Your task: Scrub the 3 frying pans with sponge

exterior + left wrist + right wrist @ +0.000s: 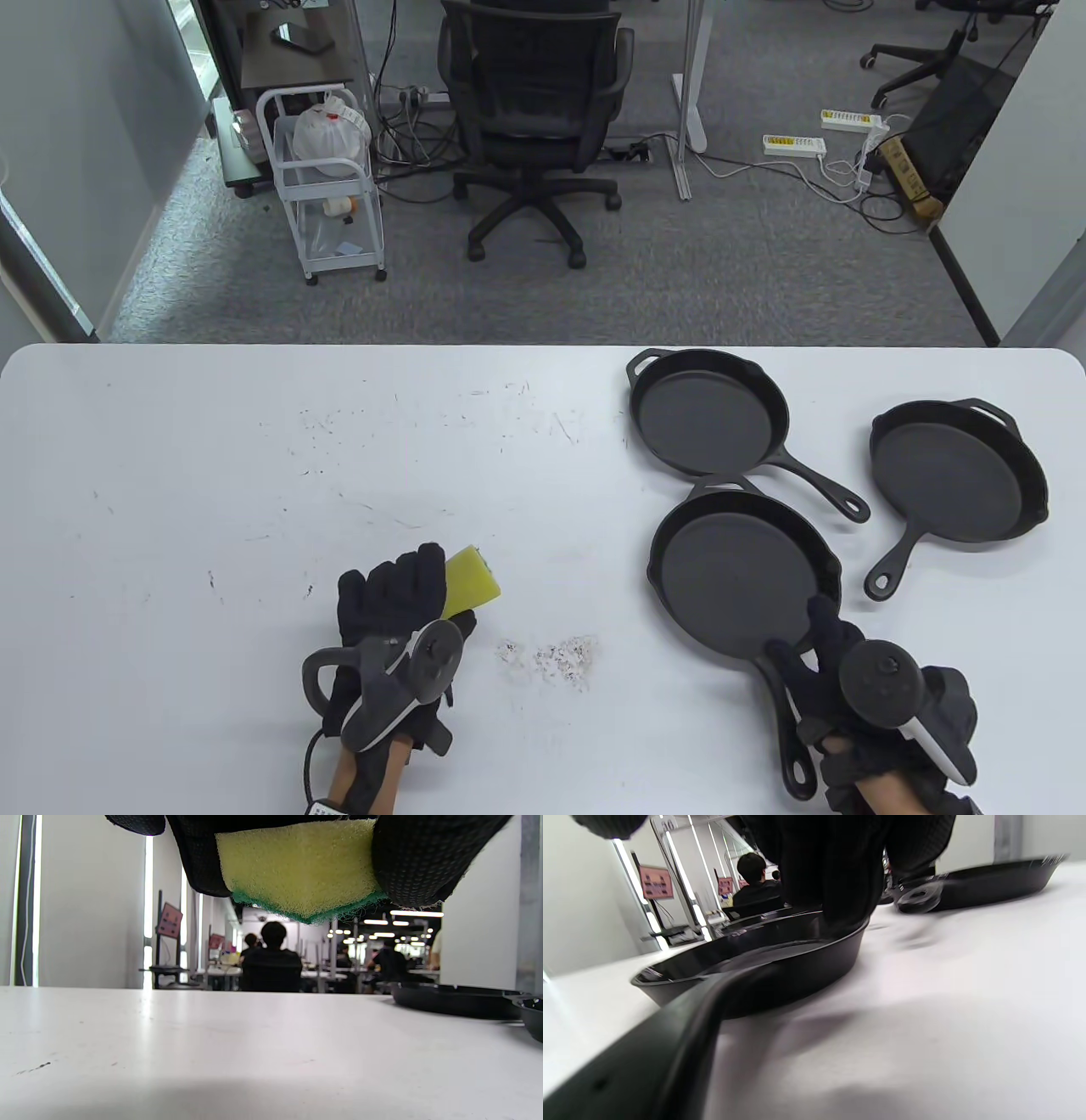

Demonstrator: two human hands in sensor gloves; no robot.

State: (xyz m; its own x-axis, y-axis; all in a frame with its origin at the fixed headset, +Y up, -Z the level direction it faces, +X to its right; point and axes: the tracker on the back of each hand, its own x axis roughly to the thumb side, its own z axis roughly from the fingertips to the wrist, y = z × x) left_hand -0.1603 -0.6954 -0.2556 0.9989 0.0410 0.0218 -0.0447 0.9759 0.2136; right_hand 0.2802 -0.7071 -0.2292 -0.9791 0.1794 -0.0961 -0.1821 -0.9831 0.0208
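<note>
I pinch the sponge (pixel 472 579) in my left hand (pixel 392 604); right hand (pixel 827 658) steadies the lower-right pan (pixel 740 571), grip unclear. Next: scrub.

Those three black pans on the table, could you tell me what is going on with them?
A person in black sensor gloves is getting ready to scrub three black cast-iron frying pans on the white table. The left hand grips a yellow sponge with a green scouring side, held off the table. The right hand is at the handle of the nearest pan, fingers touching its rim. The far pan and the right-side pan lie untouched. No sponge has reached a pan yet.
</note>
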